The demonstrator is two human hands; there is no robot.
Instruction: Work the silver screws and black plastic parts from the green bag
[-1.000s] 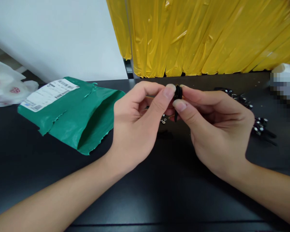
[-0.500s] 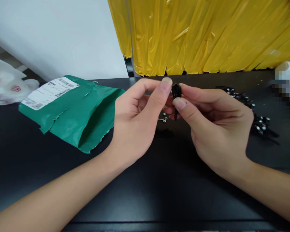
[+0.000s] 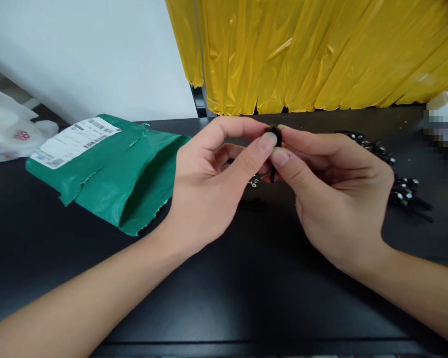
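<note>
A small black part [image 3: 273, 172] with a narrow stem pointing down is pinched between my two hands above the dark table. My left hand [image 3: 212, 184] has its thumb pressed over the part's upper end, with the forefinger behind it. From the other side, the thumb and forefinger of my right hand [image 3: 339, 194] grip the same part. Fingertips cover most of it, so its exact kind cannot be made out. Just below and behind the fingers lie a few tiny metal pieces [image 3: 254, 184], partly hidden by my left hand.
A torn green mailing bag [image 3: 97, 174] with a white label lies at the left, its mouth facing my left hand. Black pieces with silvery ends [image 3: 405, 191] are heaped at the right. Behind hang yellow plastic sheets [image 3: 265, 59]; a white plastic bag [image 3: 15, 129] sits far left.
My left thumb has moved right and now presses over the top of the small black part, hiding more of it. My right hand has kept its pinch almost unmoved.
</note>
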